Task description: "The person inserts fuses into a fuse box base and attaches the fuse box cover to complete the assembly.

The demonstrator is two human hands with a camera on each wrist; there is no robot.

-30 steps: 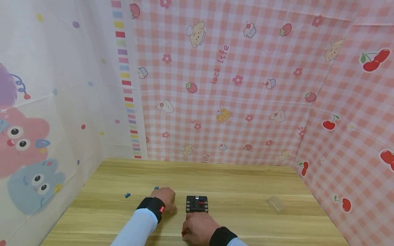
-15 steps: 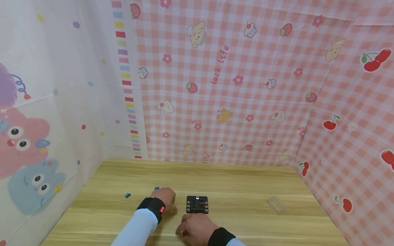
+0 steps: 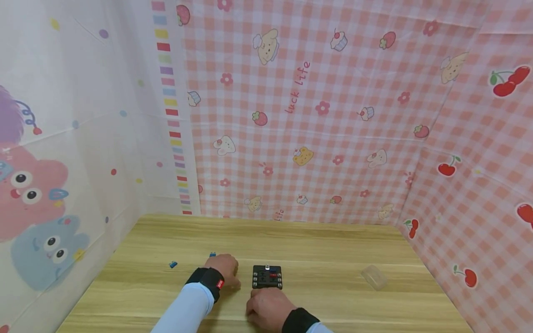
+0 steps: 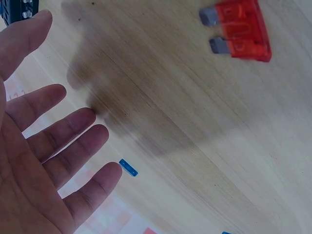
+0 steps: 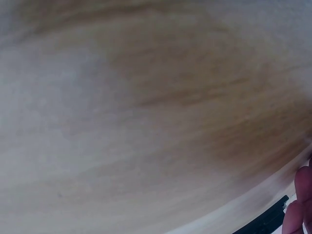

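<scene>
My left hand (image 3: 223, 268) hovers over the table with fingers loosely spread, holding nothing. Beside it in the left wrist view lies a red blade fuse (image 4: 241, 29); the arm hides it in the head view. Past the fingertips is a blue blade fuse (image 4: 128, 167). My right hand (image 3: 269, 308) has its fingers curled just in front of a black fuse block (image 3: 262, 286). The red blade fuse seen in its pinch moments ago is hidden by the fingers now. One red fuse (image 3: 272, 274) sits in the block. At the right wrist view's corner only some fingertips (image 5: 303, 184) show.
Another blue blade fuse (image 3: 172, 264) lies farther left on the wood-grain table (image 3: 316, 240). A clear plastic cover (image 3: 374, 276) rests to the right. Printed cloth hangs (image 3: 316, 134) behind the table and along both sides.
My right hand shifted slightly left, then back right toward the block's front; the red fuse in its fingers went out of sight. The left hand has stayed in place.
</scene>
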